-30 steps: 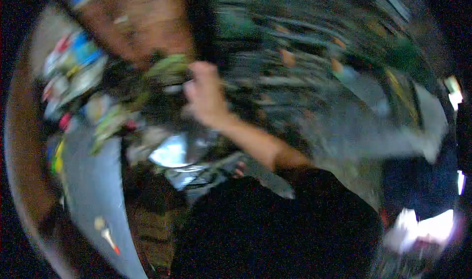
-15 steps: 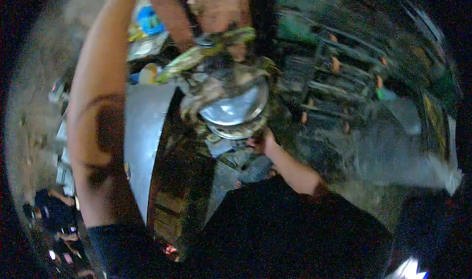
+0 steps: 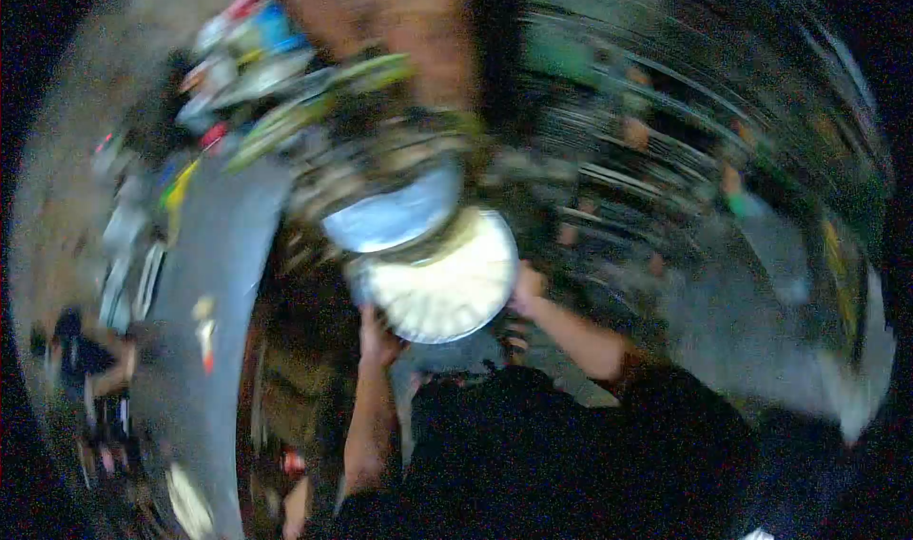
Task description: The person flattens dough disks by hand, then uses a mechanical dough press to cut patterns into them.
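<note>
My left hand (image 3: 380, 338) and my right hand (image 3: 529, 288) are closed on opposite sides of a round metal tray (image 3: 445, 338). White pieces (image 3: 447, 288) fill it in a ring-like pattern; blur hides what they are. The tray's face is turned towards me, in front of my chest. Just beyond its far edge is a shiny round metal surface (image 3: 395, 212), perhaps a pan or lid, on a cluttered stand. Most fingers are hidden behind the rim.
To the left runs a long grey tabletop (image 3: 204, 264) with a small red-tipped item (image 3: 205, 333) on it. Coloured bags (image 3: 257, 46) lie at the upper left, and a dark slatted rack (image 3: 618, 160) stands right. Another person (image 3: 86, 364) is at lower left.
My left arm has come down from reaching far forward, and that hand now grips the tray. The white-filled tray has come into view, nearer me than the shiny metal surface. The view has shifted.
</note>
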